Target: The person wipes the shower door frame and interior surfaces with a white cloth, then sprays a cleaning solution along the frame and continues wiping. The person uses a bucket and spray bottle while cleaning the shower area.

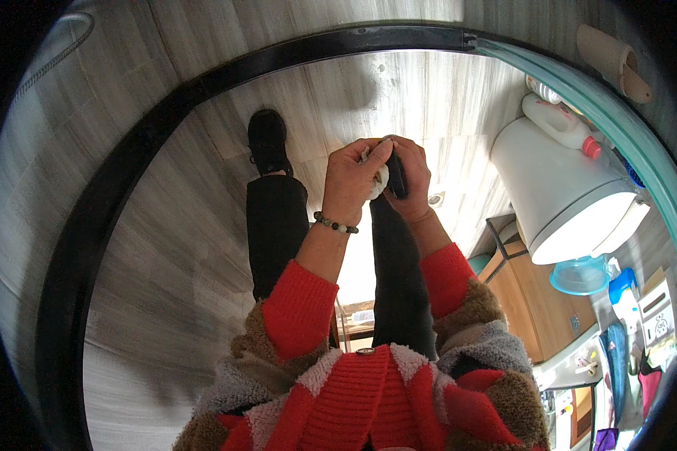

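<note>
My left hand (347, 177), with a beaded bracelet on its wrist, grips a crumpled white cloth (379, 183). A dark, elongated, rounded object (396, 173) sits in my right hand (416, 177), its exact kind not clear. The two hands meet in front of me, the left thumb touching the upper end of the dark object. The cloth lies right beside it. My fingers hide part of both things. Below the hands are my legs in black trousers (277, 231), and one black shoe (267, 141) shows on the floor.
A black curved-looking frame (141, 135) and a glass panel (603, 90) border the tiled floor (175, 225). To the right stand a white rounded appliance (558, 175), a white bottle with a red cap (561, 124), a blue basin (580, 276) and a wooden cabinet (533, 304). A beige slipper (612, 62) lies beyond.
</note>
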Motion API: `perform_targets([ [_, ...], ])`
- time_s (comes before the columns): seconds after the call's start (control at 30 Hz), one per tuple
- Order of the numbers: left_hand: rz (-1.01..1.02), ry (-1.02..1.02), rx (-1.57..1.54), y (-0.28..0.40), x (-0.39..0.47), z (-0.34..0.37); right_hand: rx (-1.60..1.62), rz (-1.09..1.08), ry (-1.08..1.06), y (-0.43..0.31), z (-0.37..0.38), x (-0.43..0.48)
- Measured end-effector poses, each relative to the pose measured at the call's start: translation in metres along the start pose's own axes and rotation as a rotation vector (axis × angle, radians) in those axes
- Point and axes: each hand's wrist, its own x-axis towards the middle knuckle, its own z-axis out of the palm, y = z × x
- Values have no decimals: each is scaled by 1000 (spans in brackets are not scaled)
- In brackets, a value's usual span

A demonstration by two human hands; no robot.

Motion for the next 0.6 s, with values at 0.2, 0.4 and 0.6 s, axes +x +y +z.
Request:
perform_targets([
  [0.2,-14,17,-12,3,-2,3,123,61,37,-1,1,2],
  [0.4,-21,157,2,0,2,3,431,615,481,24,6,17],
  [0.6,3,66,-67,-5,2,1,239,613,772,105,5,65],
])
